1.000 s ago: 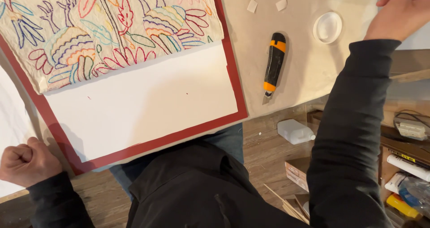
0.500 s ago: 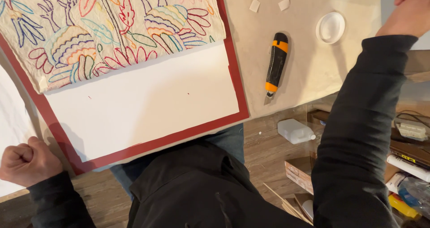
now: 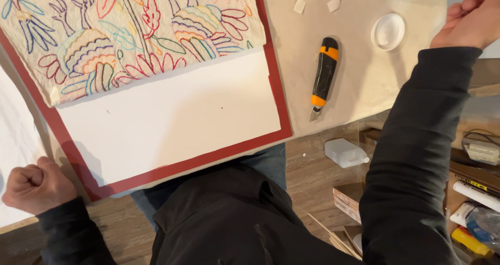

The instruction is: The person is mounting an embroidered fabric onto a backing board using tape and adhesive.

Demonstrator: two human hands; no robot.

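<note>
My left hand (image 3: 36, 187) is clenched in a fist at the table's near left edge, beside the corner of a red-bordered white board (image 3: 172, 119). A cloth embroidered with colourful plants (image 3: 125, 36) covers the board's upper half. My right hand (image 3: 466, 20) is stretched out at the far right, past a small white round lid (image 3: 388, 32). Its fingers are loosely curled and run partly out of frame, with nothing visible in them. An orange and black utility knife (image 3: 324, 76) lies on the beige table cover (image 3: 359, 88), between the board and my right arm.
Two small white scraps (image 3: 299, 4) lie near the far edge. Below the table, a white plastic bottle (image 3: 345, 153) rests on the wooden floor. Boxes, tubes and a cable device (image 3: 482, 150) crowd the right side. Thin wooden sticks (image 3: 333, 239) lie by my lap.
My right hand has shifted slightly at the far right and its fingers show more. The left fist, the board and the knife have stayed put.
</note>
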